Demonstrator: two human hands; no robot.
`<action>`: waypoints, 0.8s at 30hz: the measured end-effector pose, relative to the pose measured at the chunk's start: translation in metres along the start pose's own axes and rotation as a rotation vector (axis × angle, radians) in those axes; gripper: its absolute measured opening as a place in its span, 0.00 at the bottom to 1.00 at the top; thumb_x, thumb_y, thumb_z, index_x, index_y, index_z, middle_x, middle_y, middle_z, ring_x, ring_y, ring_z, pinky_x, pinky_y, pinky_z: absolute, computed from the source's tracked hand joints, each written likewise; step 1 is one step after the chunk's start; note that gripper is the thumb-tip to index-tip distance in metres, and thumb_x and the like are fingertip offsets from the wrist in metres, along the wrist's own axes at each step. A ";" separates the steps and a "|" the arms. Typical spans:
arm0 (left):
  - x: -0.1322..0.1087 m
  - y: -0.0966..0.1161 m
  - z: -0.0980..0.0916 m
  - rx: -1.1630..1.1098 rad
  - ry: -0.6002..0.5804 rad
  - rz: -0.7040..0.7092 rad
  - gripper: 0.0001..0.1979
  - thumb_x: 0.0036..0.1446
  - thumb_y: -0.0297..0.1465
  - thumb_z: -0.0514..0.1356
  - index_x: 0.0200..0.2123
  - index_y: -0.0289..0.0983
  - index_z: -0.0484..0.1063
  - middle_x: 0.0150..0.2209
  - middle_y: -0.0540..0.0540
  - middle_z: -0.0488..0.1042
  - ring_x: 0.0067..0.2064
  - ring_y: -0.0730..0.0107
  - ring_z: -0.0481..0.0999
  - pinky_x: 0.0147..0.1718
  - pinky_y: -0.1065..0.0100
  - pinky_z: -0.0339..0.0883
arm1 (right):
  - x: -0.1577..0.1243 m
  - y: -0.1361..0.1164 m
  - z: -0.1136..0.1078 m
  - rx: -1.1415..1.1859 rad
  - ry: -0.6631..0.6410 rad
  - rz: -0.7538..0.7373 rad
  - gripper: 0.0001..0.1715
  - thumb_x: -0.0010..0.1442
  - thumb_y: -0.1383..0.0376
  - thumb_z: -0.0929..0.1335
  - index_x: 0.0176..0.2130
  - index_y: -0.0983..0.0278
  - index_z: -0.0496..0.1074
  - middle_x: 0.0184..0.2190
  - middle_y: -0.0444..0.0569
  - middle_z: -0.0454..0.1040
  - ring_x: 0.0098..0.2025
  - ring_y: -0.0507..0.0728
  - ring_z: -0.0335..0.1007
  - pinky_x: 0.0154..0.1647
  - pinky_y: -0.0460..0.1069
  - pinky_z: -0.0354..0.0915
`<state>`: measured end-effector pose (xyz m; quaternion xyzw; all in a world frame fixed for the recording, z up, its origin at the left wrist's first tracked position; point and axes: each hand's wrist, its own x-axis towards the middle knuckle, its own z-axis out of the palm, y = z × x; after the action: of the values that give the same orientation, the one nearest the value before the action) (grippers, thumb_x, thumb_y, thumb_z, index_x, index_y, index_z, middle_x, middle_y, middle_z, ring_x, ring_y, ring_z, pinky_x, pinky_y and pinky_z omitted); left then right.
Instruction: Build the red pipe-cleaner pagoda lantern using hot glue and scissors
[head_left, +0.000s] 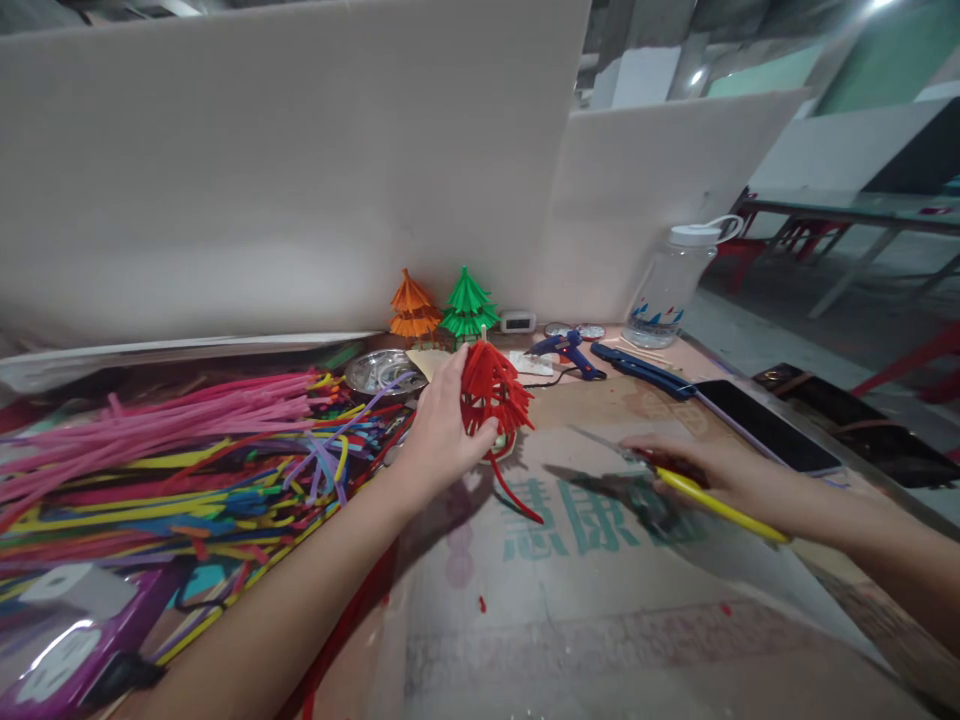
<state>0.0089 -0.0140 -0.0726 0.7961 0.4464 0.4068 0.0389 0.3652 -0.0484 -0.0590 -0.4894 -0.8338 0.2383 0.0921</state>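
Observation:
My left hand [442,425] is closed around the left side of a small red pipe-cleaner tree [495,385], which stands upright with a pale stick poking out at its top. From the tree's base a loose red strand [515,492] trails down onto the table. Off to the right, my right hand [701,465] grips a yellow-handled tool [720,505]. Its thin metal tip points left toward the tree, apart from it. Blur hides whether this is pliers or scissors. Behind the red tree stand an orange tree [412,305] and a green tree [468,305] of the same build.
Bundles of coloured pipe cleaners [225,440] fill the left side, near a purple power strip [97,640]. Further back lie a metal dish [382,372], a blue glue gun [568,350], a utility knife [645,370] and a phone [765,425]. A clear bottle [667,285] stands back right.

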 end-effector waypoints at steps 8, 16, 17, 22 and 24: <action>0.004 -0.006 -0.004 -0.089 -0.099 0.102 0.46 0.57 0.32 0.62 0.72 0.39 0.41 0.70 0.32 0.54 0.71 0.45 0.57 0.68 0.41 0.53 | 0.038 -0.049 -0.038 0.018 -0.186 -0.096 0.32 0.60 0.43 0.67 0.52 0.63 0.72 0.45 0.54 0.76 0.45 0.64 0.73 0.44 0.55 0.68; 0.005 -0.005 -0.002 -0.103 -0.095 0.136 0.45 0.57 0.32 0.63 0.72 0.38 0.43 0.70 0.30 0.55 0.71 0.44 0.58 0.68 0.40 0.54 | 0.066 -0.065 -0.038 -0.054 -0.244 -0.179 0.35 0.63 0.40 0.63 0.49 0.66 0.71 0.45 0.56 0.74 0.45 0.63 0.70 0.43 0.54 0.65; 0.005 -0.004 -0.002 -0.104 -0.094 0.140 0.45 0.56 0.32 0.63 0.72 0.39 0.43 0.70 0.31 0.55 0.71 0.44 0.58 0.68 0.40 0.53 | 0.068 -0.064 -0.038 -0.040 -0.235 -0.198 0.34 0.63 0.40 0.63 0.48 0.66 0.72 0.44 0.56 0.74 0.44 0.62 0.70 0.43 0.53 0.65; 0.004 -0.001 -0.002 -0.115 -0.086 0.157 0.45 0.55 0.30 0.62 0.72 0.40 0.43 0.71 0.33 0.55 0.70 0.45 0.58 0.68 0.42 0.54 | 0.076 -0.064 -0.035 0.001 -0.223 -0.283 0.32 0.64 0.42 0.63 0.47 0.66 0.72 0.43 0.54 0.74 0.42 0.60 0.70 0.42 0.52 0.65; 0.004 0.000 -0.002 -0.115 -0.086 0.157 0.45 0.55 0.30 0.62 0.72 0.39 0.43 0.70 0.33 0.57 0.70 0.46 0.59 0.67 0.42 0.55 | 0.080 -0.066 -0.035 0.008 -0.213 -0.319 0.32 0.64 0.42 0.64 0.49 0.65 0.73 0.44 0.54 0.76 0.44 0.60 0.70 0.44 0.52 0.65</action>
<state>0.0090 -0.0118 -0.0687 0.8416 0.3566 0.3992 0.0717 0.2878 0.0039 -0.0029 -0.3226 -0.9049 0.2744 0.0419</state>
